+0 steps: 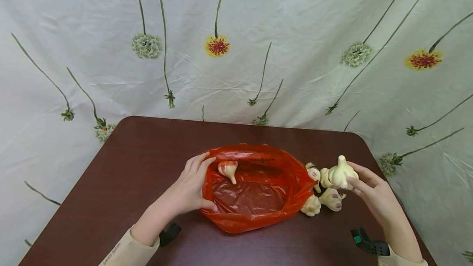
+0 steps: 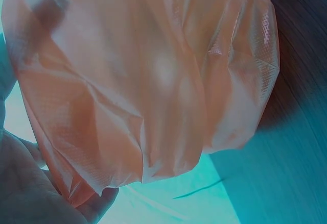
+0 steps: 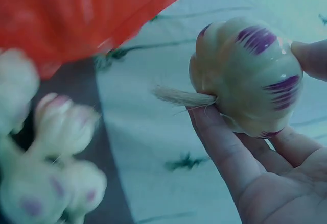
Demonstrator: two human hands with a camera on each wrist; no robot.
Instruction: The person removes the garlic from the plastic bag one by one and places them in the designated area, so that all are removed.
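Note:
A red plastic bag (image 1: 244, 221) stands with its mouth spread wide on the dark table. My left hand (image 1: 188, 188) grips its left rim, and in the left wrist view the bag (image 2: 153, 96) covers most of the picture. One garlic bulb (image 1: 228, 169) lies inside against the bag's left wall. Between thumb and fingers, my right hand (image 1: 375, 190) holds another garlic bulb (image 1: 342, 174) above the table, right of the bag. The right wrist view shows purple streaks and a root tuft on this held bulb (image 3: 250, 78). Several garlic bulbs (image 1: 330, 200) cluster beside the bag's right side.
The brown table (image 1: 155, 147) has its far edge near a white cloth (image 1: 295, 19) printed with flowers. Black wrist straps (image 1: 369, 243) show on both wrists. In the right wrist view, the loose bulbs (image 3: 66, 127) sit close below the bag's edge.

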